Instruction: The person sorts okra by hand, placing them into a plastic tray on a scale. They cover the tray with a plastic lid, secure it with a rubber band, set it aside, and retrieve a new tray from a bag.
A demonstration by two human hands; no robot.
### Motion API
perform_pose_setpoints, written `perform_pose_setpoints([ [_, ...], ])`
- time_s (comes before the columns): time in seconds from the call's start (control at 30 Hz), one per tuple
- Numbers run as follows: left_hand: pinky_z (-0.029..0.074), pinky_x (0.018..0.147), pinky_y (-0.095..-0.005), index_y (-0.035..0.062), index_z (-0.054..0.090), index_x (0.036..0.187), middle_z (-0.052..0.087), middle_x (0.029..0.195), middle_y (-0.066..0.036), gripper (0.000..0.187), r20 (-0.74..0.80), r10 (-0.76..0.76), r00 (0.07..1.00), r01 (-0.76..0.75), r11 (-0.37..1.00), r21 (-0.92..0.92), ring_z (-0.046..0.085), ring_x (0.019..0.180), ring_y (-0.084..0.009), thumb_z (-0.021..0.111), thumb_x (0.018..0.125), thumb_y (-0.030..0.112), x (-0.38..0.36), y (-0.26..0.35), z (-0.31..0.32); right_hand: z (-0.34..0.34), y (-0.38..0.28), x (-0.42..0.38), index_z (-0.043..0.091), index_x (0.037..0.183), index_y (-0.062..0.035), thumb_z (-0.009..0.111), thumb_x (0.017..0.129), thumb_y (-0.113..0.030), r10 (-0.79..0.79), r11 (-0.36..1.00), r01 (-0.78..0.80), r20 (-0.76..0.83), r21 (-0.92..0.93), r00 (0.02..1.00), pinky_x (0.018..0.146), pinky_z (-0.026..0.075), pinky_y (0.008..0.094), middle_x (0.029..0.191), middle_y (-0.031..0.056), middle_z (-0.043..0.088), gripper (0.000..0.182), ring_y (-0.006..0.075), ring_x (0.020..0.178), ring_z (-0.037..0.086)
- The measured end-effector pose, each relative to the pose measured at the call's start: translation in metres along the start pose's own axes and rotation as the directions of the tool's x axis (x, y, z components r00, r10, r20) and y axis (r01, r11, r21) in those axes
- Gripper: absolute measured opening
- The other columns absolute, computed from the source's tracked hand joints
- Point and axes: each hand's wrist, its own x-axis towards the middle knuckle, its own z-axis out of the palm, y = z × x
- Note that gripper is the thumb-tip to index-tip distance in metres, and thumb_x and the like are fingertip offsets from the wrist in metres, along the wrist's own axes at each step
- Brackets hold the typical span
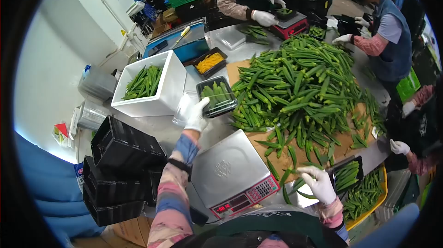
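My left hand (pixel 197 115), in a white glove, grips the near left edge of a black plastic tray of okra (pixel 217 96). Clear plastic shines across the tray's top, and a clear lid (pixel 183 105) lies just left of it. Over the front edge of the okra heap (pixel 295 86), my gloved right hand (pixel 319 184) has its fingers bent but apart, with no pod seen between them. Loose okra pods lie beside its fingertips. Below the left arm's reach sits a digital scale (pixel 230 167) with a bare metal pan and a lit red display.
A white foam box (pixel 173 84) holds okra. Yellow bands fill a small black tray (pixel 223 59). Stacked black trays (pixel 124 144) stand at left, and a yellow crate of okra (pixel 384 188) at right. Several co-workers surround the table; one handles a tray at a red scale (pixel 290 26).
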Motion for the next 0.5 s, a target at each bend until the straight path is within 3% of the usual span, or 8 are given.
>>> perform_pose_setpoints([
  [0.1, 0.057, 0.086, -0.0480, 0.0059, 0.063, 0.121, 0.069, 0.115, -0.012, 0.033, -0.025, -0.015, 1.000, 0.014, 0.999, -0.049, 0.067, 0.101, -0.0292, 0.070, 0.091, 0.016, 0.078, -0.013, -0.020, 0.002, 0.035, 0.001, 0.069, 0.115, 0.0028, 0.065, 0.094, -0.013, 0.117, 0.992, -0.118, -0.036, -0.032, 0.992, 0.087, 0.051, 0.0308, 0.104, 0.0134, 0.071, 0.026, 0.0191, 0.096, 0.067],
  [0.23, 0.054, 0.091, -0.0530, 0.0079, 0.063, 0.123, 0.067, 0.120, -0.012, 0.034, 0.118, -0.073, 0.990, 0.084, 0.992, -0.092, 0.065, 0.107, -0.0314, 0.068, 0.092, 0.019, 0.149, -0.022, -0.019, -0.008, 0.065, -0.005, 0.070, 0.113, 0.0031, 0.065, 0.095, -0.014, 0.237, 0.971, -0.239, -0.123, -0.005, 0.964, 0.086, 0.052, 0.0307, 0.104, 0.0146, 0.072, 0.025, 0.0197, 0.095, 0.067],
  [0.33, 0.051, 0.091, -0.0561, 0.0091, 0.058, 0.131, 0.063, 0.126, -0.012, 0.041, -0.038, -0.047, 0.998, 0.055, 0.961, 0.273, 0.062, 0.110, -0.0325, 0.067, 0.092, 0.023, 0.179, -0.022, -0.032, -0.028, 0.098, -0.016, 0.071, 0.109, 0.0036, 0.066, 0.095, -0.013, 0.243, 0.967, -0.255, -0.251, -0.017, 0.937, 0.081, 0.053, 0.0295, 0.097, 0.0128, 0.074, 0.023, 0.0181, 0.088, 0.068],
  [0.37, 0.051, 0.088, -0.0567, 0.0092, 0.054, 0.135, 0.062, 0.127, -0.013, 0.048, -0.202, 0.013, 0.979, 0.087, 0.873, 0.479, 0.063, 0.108, -0.0326, 0.068, 0.092, 0.024, 0.179, -0.022, -0.035, -0.039, 0.111, -0.022, 0.072, 0.108, 0.0035, 0.066, 0.095, -0.013, 0.272, 0.959, -0.284, -0.311, 0.006, 0.911, 0.079, 0.053, 0.0293, 0.095, 0.0119, 0.074, 0.022, 0.0174, 0.086, 0.068],
  [0.4, 0.051, 0.086, -0.0568, 0.0096, 0.047, 0.141, 0.060, 0.129, -0.013, 0.057, -0.203, 0.100, 0.974, 0.025, 0.842, 0.539, 0.062, 0.107, -0.0323, 0.068, 0.091, 0.025, 0.205, -0.028, -0.064, -0.058, 0.120, -0.027, 0.072, 0.108, 0.0038, 0.066, 0.094, -0.013, 0.292, 0.942, -0.332, -0.375, -0.046, 0.880, 0.076, 0.053, 0.0286, 0.094, 0.0103, 0.074, 0.022, 0.0162, 0.084, 0.067],
  [0.43, 0.051, 0.083, -0.0569, 0.0100, 0.039, 0.147, 0.058, 0.130, -0.013, 0.066, -0.202, 0.190, 0.961, -0.033, 0.802, 0.596, 0.062, 0.106, -0.0320, 0.069, 0.091, 0.026, 0.229, -0.038, -0.088, -0.073, 0.108, -0.029, 0.071, 0.103, 0.0059, 0.066, 0.089, -0.011, 0.368, 0.924, -0.375, -0.459, 0.081, 0.808, 0.082, 0.052, 0.0293, 0.093, 0.0111, 0.073, 0.023, 0.0153, 0.088, 0.066],
  [0.47, 0.052, 0.081, -0.0562, 0.0113, 0.026, 0.154, 0.053, 0.137, -0.013, 0.078, -0.227, 0.135, 0.965, 0.030, 0.798, 0.602, 0.062, 0.107, -0.0300, 0.069, 0.091, 0.027, 0.183, -0.023, -0.048, -0.094, 0.143, -0.033, 0.071, 0.103, 0.0060, 0.067, 0.088, -0.011, 0.139, 0.950, -0.279, -0.605, -0.143, 0.784, 0.084, 0.052, 0.0323, 0.095, 0.0141, 0.073, 0.023, 0.0209, 0.090, 0.068],
  [0.5, 0.053, 0.074, -0.0498, 0.0076, 0.028, 0.153, 0.056, 0.131, -0.015, 0.078, -0.203, 0.170, 0.964, 0.009, 0.744, 0.668, 0.063, 0.099, -0.0280, 0.070, 0.090, 0.026, 0.159, -0.017, -0.029, -0.125, 0.203, -0.044, 0.071, 0.106, 0.0032, 0.068, 0.087, -0.013, -0.008, 0.875, -0.330, -0.691, -0.354, 0.723, 0.087, 0.053, 0.0372, 0.102, 0.0205, 0.071, 0.025, 0.0309, 0.094, 0.068],
])
